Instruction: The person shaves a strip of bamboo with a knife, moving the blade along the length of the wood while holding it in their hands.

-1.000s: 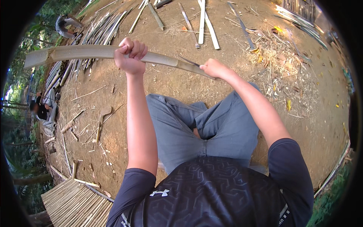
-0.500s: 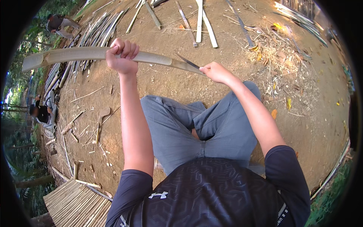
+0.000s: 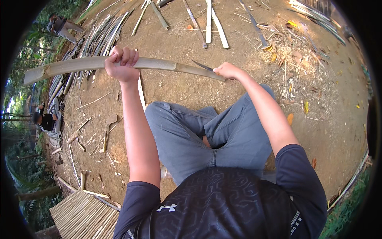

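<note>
A long split bamboo strip (image 3: 159,64) stretches sideways in front of me, bending down towards its right end. My left hand (image 3: 122,65) is wrapped round it left of the middle, with the strip's far left part sticking out past the fist. Near the right end, my right hand (image 3: 227,71) is closed on a knife; its dark, pointed blade (image 3: 202,65) angles up and left, just above the strip. The knife's handle is hidden in the fingers. Whether the blade touches the bamboo, I cannot tell.
Bamboo strips (image 3: 101,40) lie piled at the far left, with loose slats (image 3: 209,24) ahead. Shavings (image 3: 292,65) litter the dirt at right. A hatchet-like tool (image 3: 111,119) lies left, above a slatted bamboo mat (image 3: 85,215). Two people (image 3: 63,26) are at the left edge.
Both hands have shifted slightly; the left hand moved left and the right hand a little right and down. A pale strip shows beside my left forearm now.
</note>
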The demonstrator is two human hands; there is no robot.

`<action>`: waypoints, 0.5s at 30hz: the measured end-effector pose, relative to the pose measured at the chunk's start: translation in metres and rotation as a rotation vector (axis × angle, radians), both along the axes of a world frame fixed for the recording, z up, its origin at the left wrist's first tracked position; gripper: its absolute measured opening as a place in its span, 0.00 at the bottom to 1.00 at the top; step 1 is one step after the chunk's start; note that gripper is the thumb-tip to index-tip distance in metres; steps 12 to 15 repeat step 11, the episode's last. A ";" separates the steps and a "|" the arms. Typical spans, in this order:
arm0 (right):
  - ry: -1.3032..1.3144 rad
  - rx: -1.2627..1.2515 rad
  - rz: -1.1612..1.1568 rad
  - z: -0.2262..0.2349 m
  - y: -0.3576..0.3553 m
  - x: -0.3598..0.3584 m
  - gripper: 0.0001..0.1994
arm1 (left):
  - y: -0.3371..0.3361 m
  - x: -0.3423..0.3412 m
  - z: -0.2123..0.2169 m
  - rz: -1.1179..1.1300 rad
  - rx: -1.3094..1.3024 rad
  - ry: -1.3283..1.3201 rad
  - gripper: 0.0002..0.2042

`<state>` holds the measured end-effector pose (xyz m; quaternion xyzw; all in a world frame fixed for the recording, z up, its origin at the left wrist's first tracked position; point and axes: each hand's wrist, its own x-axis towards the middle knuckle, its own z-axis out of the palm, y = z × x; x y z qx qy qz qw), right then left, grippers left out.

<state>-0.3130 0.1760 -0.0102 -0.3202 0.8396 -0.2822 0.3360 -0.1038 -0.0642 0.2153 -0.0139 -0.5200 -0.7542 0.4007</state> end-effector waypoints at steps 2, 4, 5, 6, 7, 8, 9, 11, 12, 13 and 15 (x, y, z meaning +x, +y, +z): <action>0.017 -0.107 0.018 -0.014 -0.003 -0.002 0.21 | 0.000 -0.005 -0.001 0.008 0.003 -0.003 0.12; 0.103 -0.023 -0.058 -0.039 0.002 -0.014 0.20 | -0.003 -0.014 -0.001 0.000 -0.009 0.020 0.13; 0.101 0.022 -0.031 -0.042 0.004 -0.020 0.20 | -0.005 -0.014 -0.002 -0.006 0.008 0.011 0.13; 0.098 0.066 -0.008 -0.044 0.006 -0.026 0.20 | -0.004 -0.011 -0.005 -0.014 0.024 0.002 0.12; 0.141 0.050 -0.029 -0.030 -0.003 -0.013 0.20 | -0.011 -0.001 -0.008 0.011 0.034 -0.016 0.12; 0.077 0.049 -0.001 -0.022 -0.006 -0.009 0.21 | -0.011 0.003 -0.008 0.031 0.031 -0.014 0.12; 0.012 0.049 0.026 -0.013 -0.009 -0.005 0.22 | -0.012 0.006 -0.009 0.049 0.027 -0.012 0.12; -0.058 0.055 0.039 -0.012 -0.003 0.001 0.24 | -0.008 0.005 -0.011 0.054 0.030 -0.017 0.12; -0.058 0.055 0.039 -0.012 -0.003 0.001 0.24 | -0.008 0.005 -0.011 0.054 0.030 -0.017 0.12; -0.058 0.055 0.039 -0.012 -0.003 0.001 0.24 | -0.008 0.005 -0.011 0.054 0.030 -0.017 0.12; -0.058 0.055 0.039 -0.012 -0.003 0.001 0.24 | -0.008 0.005 -0.011 0.054 0.030 -0.017 0.12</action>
